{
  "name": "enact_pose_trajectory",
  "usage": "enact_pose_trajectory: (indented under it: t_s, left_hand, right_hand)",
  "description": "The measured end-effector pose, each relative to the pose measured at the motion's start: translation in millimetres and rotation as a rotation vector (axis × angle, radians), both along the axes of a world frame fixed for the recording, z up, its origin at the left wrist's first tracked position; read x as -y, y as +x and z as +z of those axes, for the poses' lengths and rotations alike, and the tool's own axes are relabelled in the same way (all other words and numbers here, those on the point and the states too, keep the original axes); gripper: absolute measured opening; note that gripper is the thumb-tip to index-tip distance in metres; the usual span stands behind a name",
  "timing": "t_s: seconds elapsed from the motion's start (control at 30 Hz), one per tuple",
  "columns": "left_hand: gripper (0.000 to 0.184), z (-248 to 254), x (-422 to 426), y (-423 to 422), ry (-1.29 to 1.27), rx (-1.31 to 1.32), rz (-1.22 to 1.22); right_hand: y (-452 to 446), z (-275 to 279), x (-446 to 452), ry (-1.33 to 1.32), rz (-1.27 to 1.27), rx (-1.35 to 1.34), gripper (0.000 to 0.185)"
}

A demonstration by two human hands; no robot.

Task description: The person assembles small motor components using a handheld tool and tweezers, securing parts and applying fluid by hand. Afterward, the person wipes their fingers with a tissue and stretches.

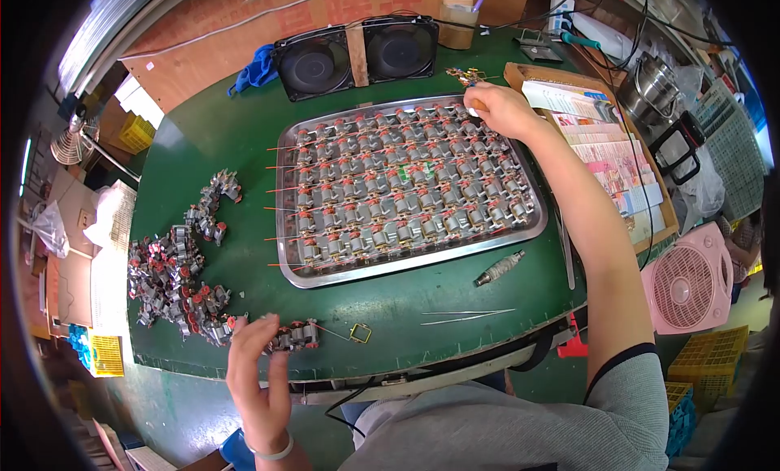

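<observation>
The motor strip [301, 336] lay just right of the left hand [258, 365], whose thumb stood apart from its fingers; whether they touched the strip could not be told. Farther right of that hand lay a wire frame [353, 332] and tweezers [491, 312]; a motor pile [166, 268] sat beyond it, leftward. The right hand [504, 112] reached the tray [382, 268] at its far right corner, fingers drawn together, their hold unclear. Brassy parts [465, 76] lay just past those fingertips, fans [398, 50] beyond, leftward.
</observation>
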State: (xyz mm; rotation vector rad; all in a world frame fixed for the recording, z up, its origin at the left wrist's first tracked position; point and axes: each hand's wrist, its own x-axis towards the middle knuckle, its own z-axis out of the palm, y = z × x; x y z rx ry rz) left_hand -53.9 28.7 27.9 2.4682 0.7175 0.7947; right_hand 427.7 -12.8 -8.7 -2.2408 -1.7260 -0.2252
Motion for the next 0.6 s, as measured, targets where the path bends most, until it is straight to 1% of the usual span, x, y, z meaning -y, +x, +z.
enact_pose_trajectory:
  t_s: [0.1, 0.2, 0.27, 0.3, 0.37, 0.43, 0.47, 0.5, 0.53, 0.57, 0.6]
  left_hand:
    - [0.040, 11.5, 8.8, 4.9, 0.107, -0.335, 0.090]
    - [0.041, -6.6, -4.7, -3.2, 0.101, -0.325, 0.040]
    - [0.038, -8.9, -8.5, -3.9, 0.100, -0.296, 0.036]
    - [0.037, -10.6, -11.0, -4.6, 0.088, -0.279, 0.030]
    - [0.037, -14.3, -13.8, -7.5, 0.072, -0.251, 0.026]
    - [0.037, -16.9, -15.2, -8.9, 0.073, -0.225, 0.016]
    - [0.037, -16.6, -15.4, -10.2, 0.061, -0.220, 0.020]
    - [0.038, -16.4, -15.6, -11.0, 0.052, -0.211, 0.020]
    - [0.038, -16.5, -15.3, -11.8, 0.041, -0.201, 0.016]
    - [0.040, -16.9, -15.4, -12.2, 0.058, -0.172, 0.007]
    - [0.039, -16.7, -15.4, -12.3, 0.067, -0.183, 0.008]
  right_hand:
    - [1.7, 3.2, 2.2, 0.016, 0.004, -0.019, 0.010]
    - [-13.9, 14.3, 1.5, 0.131, 0.004, -0.087, 0.018]
    - [-47.8, 24.9, -4.7, 0.328, 0.138, -0.144, 0.019]
    - [-81.2, 38.0, -4.7, 0.314, 0.160, -0.306, 0.018]
    - [-146.8, 55.0, -0.1, 0.147, 0.241, -0.596, 0.018]
    - [-209.4, 65.5, 5.3, 0.039, 0.537, -0.399, 0.026]
    - [-237.8, 68.9, 7.9, -0.106, 0.581, -0.386, 0.032]
    - [-261.8, 67.6, 9.1, -0.189, 0.599, -0.215, 0.038]
    - [-281.5, 65.4, 7.7, -0.272, 0.620, -0.179, 0.043]
    - [-294.4, 53.7, 4.5, -0.212, 0.686, -0.166, 0.043]
    - [-304.3, 45.7, 0.3, -0.253, 0.675, -0.131, 0.043]
